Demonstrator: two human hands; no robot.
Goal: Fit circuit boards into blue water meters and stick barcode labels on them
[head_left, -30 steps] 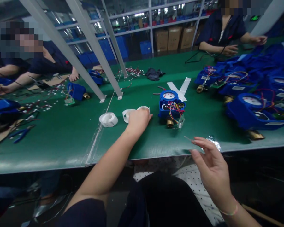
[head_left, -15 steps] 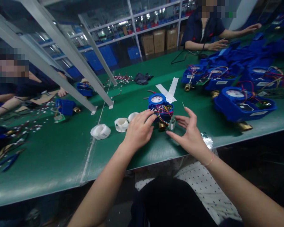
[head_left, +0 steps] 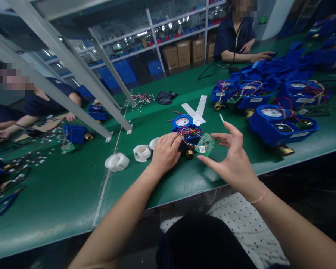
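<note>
Green circuit board [head_left: 205, 144] by wide-spread right hand [head_left: 235, 158], left hand [head_left: 165, 152] against blue meter [head_left: 184, 122], grip unclear

Blue wired meter [head_left: 193, 131] on table [head_left: 182, 183], green circuit board [head_left: 206, 144] tilted at front.

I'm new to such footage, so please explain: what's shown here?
No machine here, just a person's two bare hands, seen by a camera worn on their head. The left hand is at the side of a blue meter with coloured wires. The right hand is beside a green circuit board, with a white strip at a raised fingertip; whether it grips the board is unclear. On the green table are white rolls and, to the right, more blue meters.
</note>
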